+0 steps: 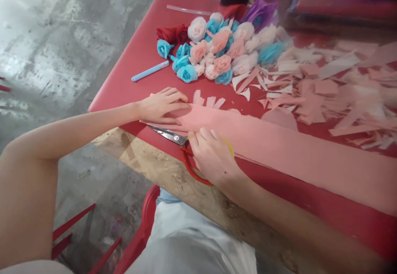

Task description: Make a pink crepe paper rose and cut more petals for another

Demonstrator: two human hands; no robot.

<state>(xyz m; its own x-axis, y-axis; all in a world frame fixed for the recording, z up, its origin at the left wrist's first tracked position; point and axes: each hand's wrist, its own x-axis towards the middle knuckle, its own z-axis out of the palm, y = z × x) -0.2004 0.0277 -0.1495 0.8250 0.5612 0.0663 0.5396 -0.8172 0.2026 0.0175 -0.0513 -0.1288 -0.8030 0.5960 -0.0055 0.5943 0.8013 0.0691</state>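
Note:
A long strip of pink crepe paper [288, 150] lies along the near side of the red table [136, 58]. My left hand [163, 105] rests flat on the strip's left end, fingers stretched out. My right hand [212, 154] is closed round the red and yellow handles of a pair of scissors [173, 136]. The scissors' steel blades point left along the strip's lower edge, near the table's front edge.
A heap of paper roses [214, 50] in pink, white, blue and red lies further back. A blue pen [149, 71] lies left of them. Pink and white paper scraps [322, 87] cover the right side. A red chair [145, 224] stands below, on a concrete floor.

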